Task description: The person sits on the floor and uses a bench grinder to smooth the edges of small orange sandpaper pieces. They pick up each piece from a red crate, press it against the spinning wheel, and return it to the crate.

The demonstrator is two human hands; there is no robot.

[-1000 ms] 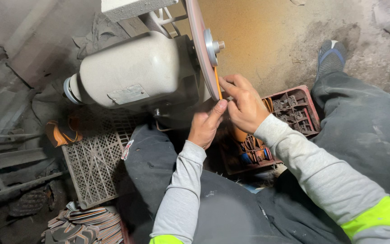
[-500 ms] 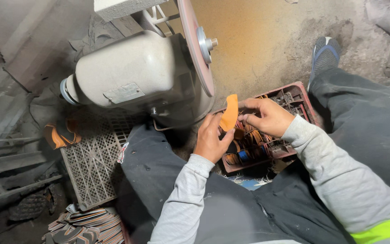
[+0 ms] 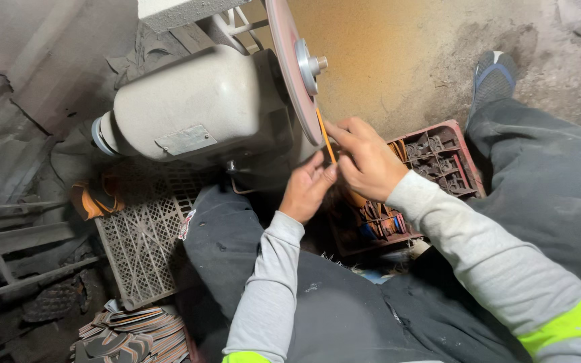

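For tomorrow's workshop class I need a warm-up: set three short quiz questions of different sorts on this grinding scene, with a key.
1. True or false: both hands hold the thin orange piece against the grinding disc.
2. Which crate lies just beyond the right hand? A grey lattice crate; B red compartment crate; C blue bucket.
3. Fill in: the disc is mounted on a pale grey ____.

Key: 1 true, the left hand included; 2 B; 3 motor.
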